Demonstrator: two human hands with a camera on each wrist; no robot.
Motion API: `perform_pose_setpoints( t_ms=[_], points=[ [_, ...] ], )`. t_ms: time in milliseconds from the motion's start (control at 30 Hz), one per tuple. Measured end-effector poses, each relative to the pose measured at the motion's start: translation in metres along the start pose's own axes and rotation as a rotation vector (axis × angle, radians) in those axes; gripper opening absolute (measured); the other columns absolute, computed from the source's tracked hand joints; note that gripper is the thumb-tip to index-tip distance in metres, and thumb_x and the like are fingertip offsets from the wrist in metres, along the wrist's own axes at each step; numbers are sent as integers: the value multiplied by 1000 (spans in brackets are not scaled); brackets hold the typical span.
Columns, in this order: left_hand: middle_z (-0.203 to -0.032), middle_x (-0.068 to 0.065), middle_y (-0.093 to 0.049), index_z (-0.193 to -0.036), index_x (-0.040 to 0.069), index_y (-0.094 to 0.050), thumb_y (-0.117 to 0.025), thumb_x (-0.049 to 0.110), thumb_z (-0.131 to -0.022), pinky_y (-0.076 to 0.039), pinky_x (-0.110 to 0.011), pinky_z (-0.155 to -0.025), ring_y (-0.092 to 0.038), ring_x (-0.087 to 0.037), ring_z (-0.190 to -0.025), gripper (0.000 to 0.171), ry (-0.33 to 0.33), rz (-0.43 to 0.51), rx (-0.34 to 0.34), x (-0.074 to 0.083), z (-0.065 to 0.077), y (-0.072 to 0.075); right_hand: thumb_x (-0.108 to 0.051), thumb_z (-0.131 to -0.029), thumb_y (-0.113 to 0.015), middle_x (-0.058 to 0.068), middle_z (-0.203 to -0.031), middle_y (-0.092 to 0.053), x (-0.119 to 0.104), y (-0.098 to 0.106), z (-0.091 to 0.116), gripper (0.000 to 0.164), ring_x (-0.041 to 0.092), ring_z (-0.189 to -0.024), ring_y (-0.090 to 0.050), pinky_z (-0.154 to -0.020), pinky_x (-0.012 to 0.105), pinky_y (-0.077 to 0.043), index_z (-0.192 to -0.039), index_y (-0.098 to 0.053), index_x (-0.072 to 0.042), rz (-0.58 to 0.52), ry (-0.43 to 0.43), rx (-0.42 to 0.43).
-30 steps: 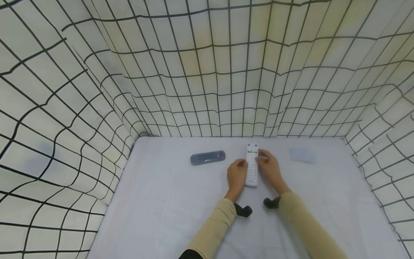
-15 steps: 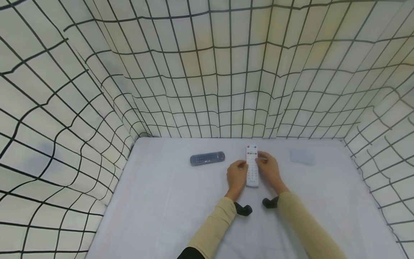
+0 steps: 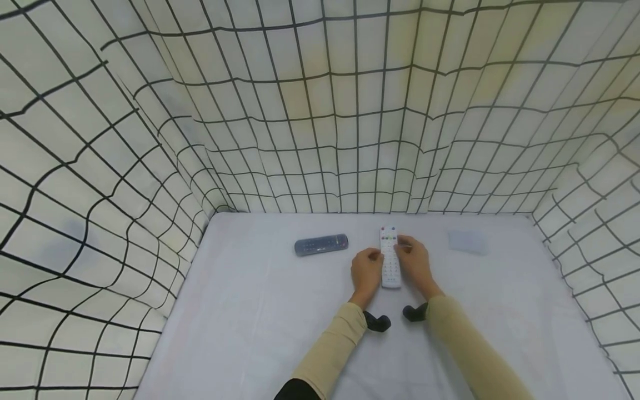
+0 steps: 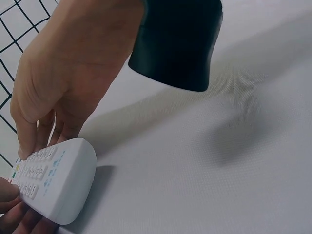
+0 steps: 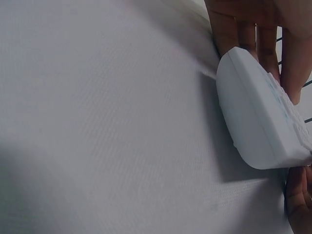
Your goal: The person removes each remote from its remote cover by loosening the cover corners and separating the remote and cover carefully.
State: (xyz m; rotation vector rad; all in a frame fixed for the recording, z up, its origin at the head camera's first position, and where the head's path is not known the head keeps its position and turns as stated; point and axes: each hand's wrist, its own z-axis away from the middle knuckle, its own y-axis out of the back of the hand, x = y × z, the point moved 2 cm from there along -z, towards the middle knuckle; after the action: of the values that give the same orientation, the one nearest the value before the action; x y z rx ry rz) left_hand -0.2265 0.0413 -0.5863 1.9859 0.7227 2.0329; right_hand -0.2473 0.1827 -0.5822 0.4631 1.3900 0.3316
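Lower half of the head view, right of centre: a white remote point(image 3: 390, 268) between two hands, the left hand point(image 3: 366, 273) pinching its left edge, the right hand point(image 3: 416, 264) its right. Left of them lies a dark remote point(image 3: 321, 245); farther right, a pale sheet point(image 3: 467, 241), possibly plastic.

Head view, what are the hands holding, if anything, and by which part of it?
The white remote, held by its long sides around mid-length: left hand at its left edge, right hand at its right.
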Motion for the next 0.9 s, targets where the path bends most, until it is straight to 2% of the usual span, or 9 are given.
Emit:
perform_pose_setpoints(
  t_ms=[367,633,900],
  points=[
    [-96,3,-74,-107,16,-75,-70,20,-92,-52,-33,-83,-67,-13,-90,16,38,-4,-2,-1,-1,-1,-17,-101,-54,19,-138,-56,-1,-4,2,41,33,-124,-55,-105,48,-45,-141,-51,-6,72,15,19],
    [-96,3,-74,-106,16,-74,-70,21,-92,-52,-33,-82,-67,-12,-89,15,28,-24,-16,0,-1,1,-16,-102,-54,18,-134,-58,-3,-6,3,39,32,-120,-57,-103,47,-46,-139,-52,-5,119,34,42],
    [-94,3,-74,-104,15,-74,-69,22,-92,-52,-32,-79,-67,-13,-86,15,12,-44,-21,2,-1,2,-17,-102,-54,19,-132,-59,-2,-6,3,38,32,-119,-57,-103,47,-46,-137,-53,-4,121,64,48]
  ],
)
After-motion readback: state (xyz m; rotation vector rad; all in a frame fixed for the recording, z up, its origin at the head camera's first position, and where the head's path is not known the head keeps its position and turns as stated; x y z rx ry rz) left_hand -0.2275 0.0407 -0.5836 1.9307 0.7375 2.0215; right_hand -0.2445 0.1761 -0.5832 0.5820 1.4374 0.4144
